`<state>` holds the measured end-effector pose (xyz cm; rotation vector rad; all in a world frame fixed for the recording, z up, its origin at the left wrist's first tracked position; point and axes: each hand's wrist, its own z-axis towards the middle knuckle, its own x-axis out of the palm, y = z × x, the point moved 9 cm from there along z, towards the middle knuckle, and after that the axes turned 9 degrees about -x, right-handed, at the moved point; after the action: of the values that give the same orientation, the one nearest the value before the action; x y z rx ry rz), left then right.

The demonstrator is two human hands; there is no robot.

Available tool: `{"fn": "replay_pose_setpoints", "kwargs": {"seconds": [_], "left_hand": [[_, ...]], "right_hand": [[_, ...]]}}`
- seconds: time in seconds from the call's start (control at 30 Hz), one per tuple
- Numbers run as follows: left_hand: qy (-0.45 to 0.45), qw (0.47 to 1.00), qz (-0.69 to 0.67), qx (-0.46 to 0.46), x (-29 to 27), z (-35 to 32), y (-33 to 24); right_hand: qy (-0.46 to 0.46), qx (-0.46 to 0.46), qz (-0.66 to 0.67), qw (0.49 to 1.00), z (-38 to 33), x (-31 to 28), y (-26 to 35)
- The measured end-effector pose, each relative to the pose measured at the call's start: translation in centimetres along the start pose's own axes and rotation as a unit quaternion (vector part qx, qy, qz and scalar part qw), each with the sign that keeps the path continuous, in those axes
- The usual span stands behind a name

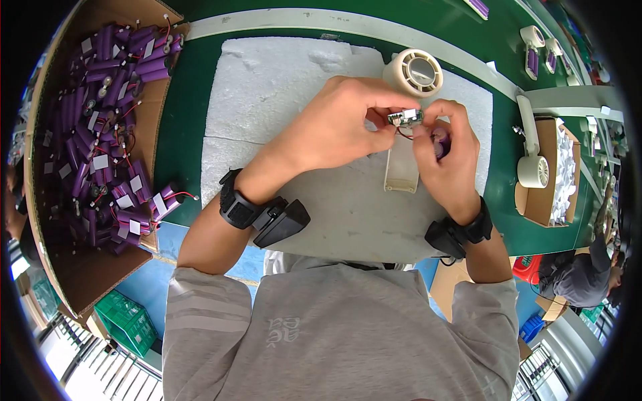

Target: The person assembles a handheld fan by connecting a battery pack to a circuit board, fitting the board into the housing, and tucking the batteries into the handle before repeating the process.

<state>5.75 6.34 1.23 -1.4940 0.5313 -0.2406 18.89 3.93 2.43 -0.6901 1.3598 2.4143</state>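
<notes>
pinching small green circuit board w/ white patch [406, 118] betw thumb & fingertips of left hand [338, 123]; curling right hand [449, 157] around purple cylindrical battery [440, 144], w/ thumb & forefinger at same board. holding both just above open-looking cream plastic handle shell [401, 177], nr round cream vented fan head [416, 72], over white foam slab [267, 80]. can't see any join betw shell & head under hands. judging by layout, prob partway: thin dark-red wires [404, 134] already at board, exact connection unclear; board & battery still outside shell.
</notes>
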Motion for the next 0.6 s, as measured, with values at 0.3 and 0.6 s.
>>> {"fn": "replay_pose_setpoints", "kwargs": {"seconds": [0.3, 0.6], "left_hand": [[-0.041, 0.995, 0.091, 0.011, -0.5, -0.3, -0.2], [-0.091, 0.983, 0.142, 0.079, -0.5, -0.5, -0.8]], "right_hand": [[-0.028, -0.072, -0.078, 0.994, 0.3, 0.0, 1.2], [-0.033, -0.097, -0.099, 0.990, 0.3, -0.4, 0.9]]}}
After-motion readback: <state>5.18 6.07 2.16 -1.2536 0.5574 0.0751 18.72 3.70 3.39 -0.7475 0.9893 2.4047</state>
